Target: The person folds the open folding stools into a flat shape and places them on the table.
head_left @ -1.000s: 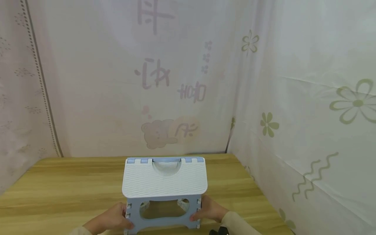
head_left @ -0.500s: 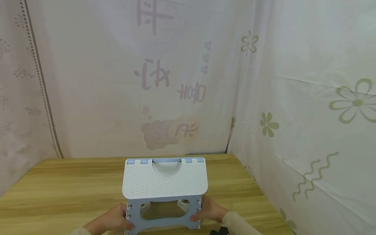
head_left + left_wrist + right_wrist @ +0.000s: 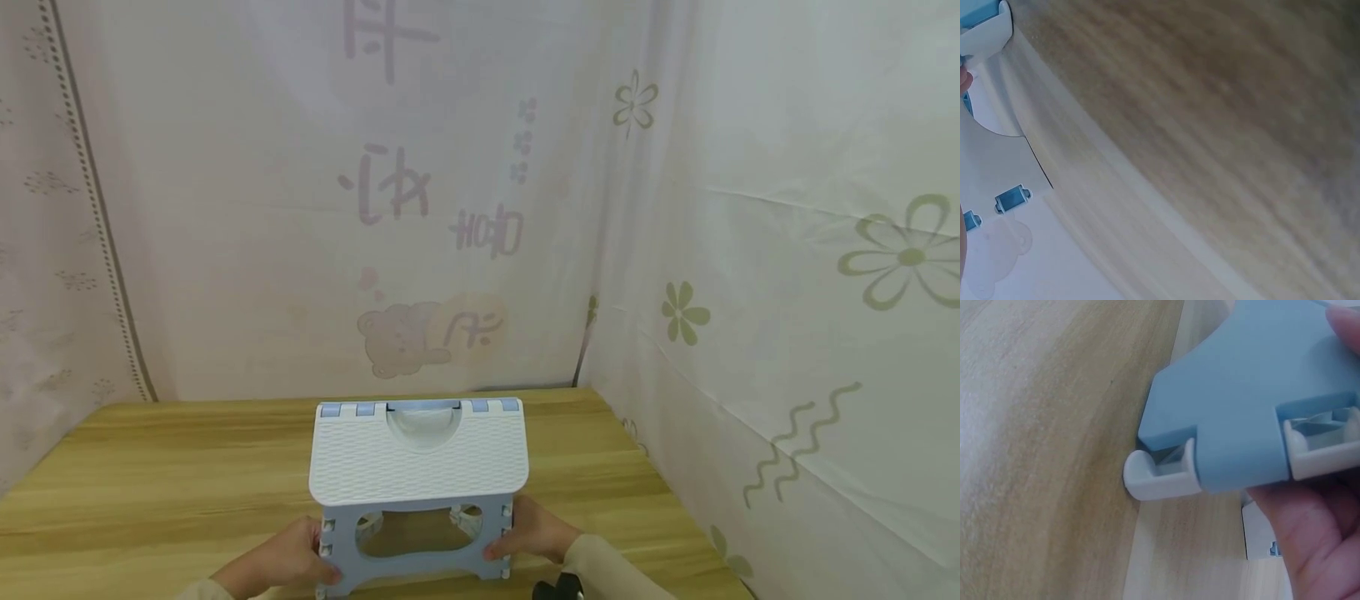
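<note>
A folding step stool [image 3: 420,471] with a white woven-pattern top and light blue leg panels stands on the wood-grain table [image 3: 187,475], near its front edge. Its top slopes toward me, with a cut-out handle at the far edge. My left hand [image 3: 288,557] grips the left side of the blue front leg panel, thumb on the front. On the other side my right hand [image 3: 536,532] holds the same panel, thumb across its face and fingers behind. In the right wrist view the blue panel [image 3: 1235,400] and its white hinge knuckles [image 3: 1160,478] show close up.
Pale patterned curtains [image 3: 247,208] hang behind the table and along its right side [image 3: 787,333]. A small black object [image 3: 558,587] sits at the right wrist, by the cream sleeve.
The head view has shifted very slightly. Both hands keep their hold on the stool, which stays in place.
</note>
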Available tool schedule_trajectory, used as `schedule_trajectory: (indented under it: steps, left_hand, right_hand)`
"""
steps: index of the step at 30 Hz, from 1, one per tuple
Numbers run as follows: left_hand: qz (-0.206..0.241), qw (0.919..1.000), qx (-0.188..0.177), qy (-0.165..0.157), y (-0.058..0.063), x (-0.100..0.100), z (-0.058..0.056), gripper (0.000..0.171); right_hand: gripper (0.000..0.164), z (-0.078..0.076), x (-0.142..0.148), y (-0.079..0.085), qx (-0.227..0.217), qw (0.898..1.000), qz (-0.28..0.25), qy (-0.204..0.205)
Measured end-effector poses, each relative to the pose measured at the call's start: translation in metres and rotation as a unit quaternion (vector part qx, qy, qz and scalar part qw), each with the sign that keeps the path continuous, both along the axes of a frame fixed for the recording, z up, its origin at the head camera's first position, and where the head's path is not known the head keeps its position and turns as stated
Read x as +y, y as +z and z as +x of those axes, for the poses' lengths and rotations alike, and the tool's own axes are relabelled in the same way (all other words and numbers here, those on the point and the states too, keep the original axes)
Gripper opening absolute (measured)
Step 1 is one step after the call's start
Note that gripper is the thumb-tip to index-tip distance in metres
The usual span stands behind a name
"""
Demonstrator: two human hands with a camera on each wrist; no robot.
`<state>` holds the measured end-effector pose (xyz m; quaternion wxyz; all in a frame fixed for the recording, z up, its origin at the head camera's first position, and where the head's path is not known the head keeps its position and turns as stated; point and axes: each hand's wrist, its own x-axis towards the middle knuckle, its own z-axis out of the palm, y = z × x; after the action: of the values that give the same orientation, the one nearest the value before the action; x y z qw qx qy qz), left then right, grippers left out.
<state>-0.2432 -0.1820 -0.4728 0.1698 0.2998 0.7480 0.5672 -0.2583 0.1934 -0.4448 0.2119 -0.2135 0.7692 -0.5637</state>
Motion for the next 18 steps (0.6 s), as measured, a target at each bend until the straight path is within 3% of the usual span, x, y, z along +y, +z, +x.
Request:
schedule_trajectory:
  steps: [18]
  left_hand:
    - [0.016, 0.9998, 0.005, -0.006, -0.0001, 0.0004, -0.0002, 0.027]
  right_hand:
    - [0.074, -0.0020, -0.0009, -0.0022, -0.013, 1.000, -0.018, 0.006]
